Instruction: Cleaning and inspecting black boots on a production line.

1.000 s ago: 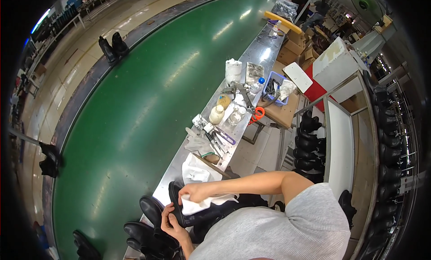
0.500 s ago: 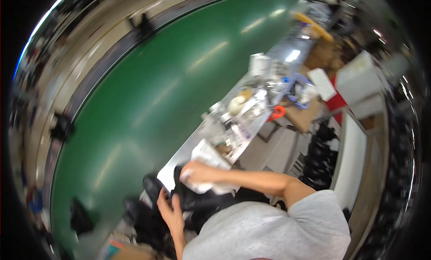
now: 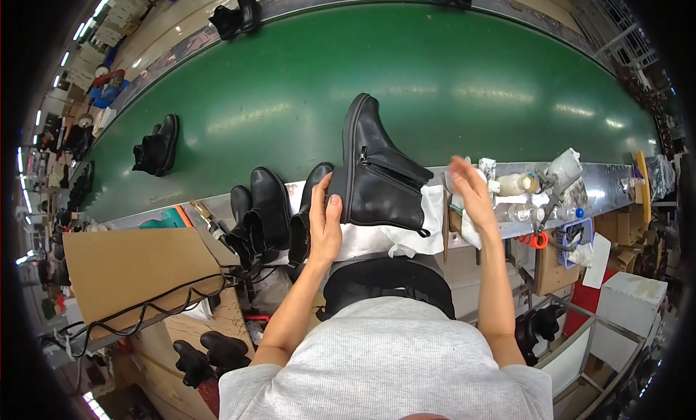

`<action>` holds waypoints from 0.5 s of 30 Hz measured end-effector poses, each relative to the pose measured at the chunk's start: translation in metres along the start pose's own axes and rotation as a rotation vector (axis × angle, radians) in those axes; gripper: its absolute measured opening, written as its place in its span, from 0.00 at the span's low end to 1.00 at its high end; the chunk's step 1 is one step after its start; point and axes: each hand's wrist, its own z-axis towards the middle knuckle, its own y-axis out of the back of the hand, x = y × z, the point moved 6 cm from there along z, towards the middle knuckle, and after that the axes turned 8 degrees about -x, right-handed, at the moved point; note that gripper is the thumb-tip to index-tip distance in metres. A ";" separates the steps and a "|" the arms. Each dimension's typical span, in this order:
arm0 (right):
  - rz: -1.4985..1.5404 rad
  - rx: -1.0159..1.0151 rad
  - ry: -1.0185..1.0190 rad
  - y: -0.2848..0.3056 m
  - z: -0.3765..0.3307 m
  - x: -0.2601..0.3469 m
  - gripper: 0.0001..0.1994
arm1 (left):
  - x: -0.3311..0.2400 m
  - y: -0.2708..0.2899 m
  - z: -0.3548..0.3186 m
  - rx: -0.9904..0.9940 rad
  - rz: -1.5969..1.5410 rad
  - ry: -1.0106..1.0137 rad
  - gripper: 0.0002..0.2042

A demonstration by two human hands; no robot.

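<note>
A black ankle boot (image 3: 384,177) with a side zip is held up over the bench edge, toe pointing away from me and side facing up. My left hand (image 3: 325,220) grips it at the heel and sole. To the right of the boot, my right hand (image 3: 473,195) is raised with fingers stretched and apart, touching no part of the boot. A white cloth (image 3: 470,233) shows just under that hand; whether it touches the palm is hidden. White paper (image 3: 362,242) lies beneath the boot. Several more black boots (image 3: 270,210) stand close by on the left.
A green conveyor belt (image 3: 290,130) runs beyond the bench, carrying a pair of boots (image 3: 157,146) at left. Bottles (image 3: 516,183) and a blue basket (image 3: 575,242) are at right. A cardboard sheet (image 3: 141,271) and a coiled black cable (image 3: 159,304) occupy the left.
My view has swung from tilted to level. The boot has come up into plain sight in my left hand. My right hand, earlier closed on a white cloth, is now apart from the boot with fingers spread.
</note>
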 end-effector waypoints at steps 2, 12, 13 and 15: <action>0.705 0.202 -0.421 -0.034 -0.005 -0.023 0.25 | -0.001 -0.010 -0.007 -0.001 -0.488 0.084 0.25; 1.787 0.550 -0.585 -0.097 -0.020 0.009 0.29 | 0.006 0.038 0.001 0.212 1.089 0.055 0.43; 1.797 0.453 -0.674 -0.100 -0.025 0.018 0.27 | 0.048 0.054 0.001 0.326 1.107 0.188 0.34; 1.966 0.522 -0.760 -0.103 -0.018 0.016 0.26 | 0.067 0.064 0.008 0.156 1.030 -0.029 0.14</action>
